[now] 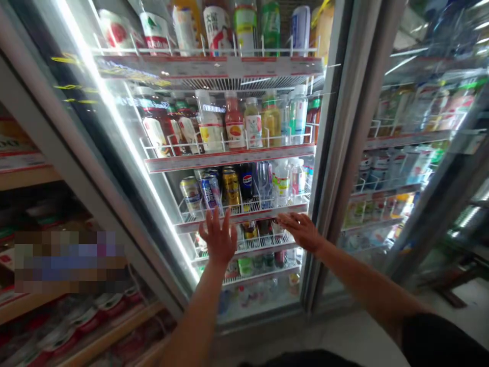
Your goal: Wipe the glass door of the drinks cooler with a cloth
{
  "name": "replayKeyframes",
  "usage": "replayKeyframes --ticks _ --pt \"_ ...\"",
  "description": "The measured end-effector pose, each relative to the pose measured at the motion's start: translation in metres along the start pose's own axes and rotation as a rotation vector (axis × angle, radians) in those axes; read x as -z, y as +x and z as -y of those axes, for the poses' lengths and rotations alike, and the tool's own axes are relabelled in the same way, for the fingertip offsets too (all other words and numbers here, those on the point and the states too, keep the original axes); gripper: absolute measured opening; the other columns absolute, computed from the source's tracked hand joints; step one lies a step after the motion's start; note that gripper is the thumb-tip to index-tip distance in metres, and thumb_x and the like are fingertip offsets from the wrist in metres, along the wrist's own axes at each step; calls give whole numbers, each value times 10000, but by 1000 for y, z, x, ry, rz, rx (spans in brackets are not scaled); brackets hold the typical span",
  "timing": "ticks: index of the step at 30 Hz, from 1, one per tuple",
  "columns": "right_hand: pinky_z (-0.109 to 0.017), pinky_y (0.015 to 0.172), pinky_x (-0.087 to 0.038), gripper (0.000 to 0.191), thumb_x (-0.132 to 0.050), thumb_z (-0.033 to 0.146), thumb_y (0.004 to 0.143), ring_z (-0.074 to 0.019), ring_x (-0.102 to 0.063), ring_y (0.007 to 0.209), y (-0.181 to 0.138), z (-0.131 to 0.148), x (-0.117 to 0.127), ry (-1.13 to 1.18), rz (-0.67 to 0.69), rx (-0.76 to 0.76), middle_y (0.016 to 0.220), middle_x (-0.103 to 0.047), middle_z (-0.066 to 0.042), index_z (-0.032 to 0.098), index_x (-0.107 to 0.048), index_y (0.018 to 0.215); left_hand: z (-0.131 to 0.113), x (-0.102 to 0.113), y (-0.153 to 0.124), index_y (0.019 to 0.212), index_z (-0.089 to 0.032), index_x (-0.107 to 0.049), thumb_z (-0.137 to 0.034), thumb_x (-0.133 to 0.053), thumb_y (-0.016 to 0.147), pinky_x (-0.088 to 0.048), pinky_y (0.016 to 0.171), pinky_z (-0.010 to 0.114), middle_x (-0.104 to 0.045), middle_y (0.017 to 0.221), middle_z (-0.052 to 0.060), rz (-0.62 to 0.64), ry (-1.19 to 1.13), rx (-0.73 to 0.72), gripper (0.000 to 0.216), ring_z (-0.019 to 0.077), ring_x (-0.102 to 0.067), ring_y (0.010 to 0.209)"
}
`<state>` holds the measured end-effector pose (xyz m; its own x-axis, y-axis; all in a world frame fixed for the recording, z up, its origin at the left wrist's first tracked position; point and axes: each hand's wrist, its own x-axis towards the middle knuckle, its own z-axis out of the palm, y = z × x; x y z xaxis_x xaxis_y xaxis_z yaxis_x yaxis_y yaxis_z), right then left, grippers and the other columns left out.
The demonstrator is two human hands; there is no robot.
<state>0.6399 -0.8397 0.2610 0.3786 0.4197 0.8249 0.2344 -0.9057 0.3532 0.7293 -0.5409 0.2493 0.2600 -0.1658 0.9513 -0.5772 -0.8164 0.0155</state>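
My left hand [217, 237] reaches forward with its fingers spread and nothing in it, in front of the lower shelves of a lit drinks cooler. To the right, my right hand [300, 230] is stretched out palm down, fingers extended, near the right side of the cooler. Just beyond the hands, a shelf holds a silver can [191, 192], a blue can [211, 190], a gold can [231, 186] and a dark Pepsi bottle [247, 181]. Whether either hand touches the cooler's glass, I cannot tell.
Upper cooler shelves [229, 154] carry several rows of bottles behind white wire guards. A metal door frame [346, 153] divides this cooler from another one on the right. At left stand wooden shelves [114, 331] with red-and-clear packages. Grey floor [275, 334] shows below.
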Motion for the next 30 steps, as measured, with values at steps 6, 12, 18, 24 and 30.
replayKeyframes --ticks 6,12,18,24,30 --pt "-467 1118 -368 667 -417 122 967 -257 -437 1344 59 -54 18 -2 -296 -312 1552 -444 -8 361 -257 1569 -10 0 30 1511 -209 -397 -380 -472 969 -109 1207 587 -274 1629 157 -67 30 65 574 322 -109 1547" --pt "-354 1081 -424 703 -437 95 953 -204 -462 1326 23 -28 12 88 -82 111 1500 -517 -17 280 -206 1591 -5 -1 45 1520 -249 -387 -435 -437 995 -60 1223 553 -321 1616 118 34 26 56 559 286 -122 1549" --pt "-485 1145 -371 720 -453 101 950 -274 -386 1414 65 -59 21 47 -244 -169 1547 -453 29 382 -226 1572 9 -8 37 1479 -250 -457 -503 -409 991 -63 1225 569 -354 1599 119 92 46 57 552 293 -140 1545" --pt "-485 1167 -398 721 -415 76 957 -252 -282 1503 52 -38 0 156 -199 10 1594 -379 -28 316 -163 1589 8 -14 33 1487 -238 -448 -474 -396 1002 -43 1241 548 -364 1593 112 38 103 21 542 271 -103 1551" --pt "-526 1201 -351 704 -377 74 957 -245 -243 1514 95 -31 4 196 -214 -21 1585 -389 20 377 -207 1569 8 -13 31 1515 -260 -397 -452 -404 1005 -29 1253 535 -325 1612 86 24 135 -19 545 255 -60 1553"
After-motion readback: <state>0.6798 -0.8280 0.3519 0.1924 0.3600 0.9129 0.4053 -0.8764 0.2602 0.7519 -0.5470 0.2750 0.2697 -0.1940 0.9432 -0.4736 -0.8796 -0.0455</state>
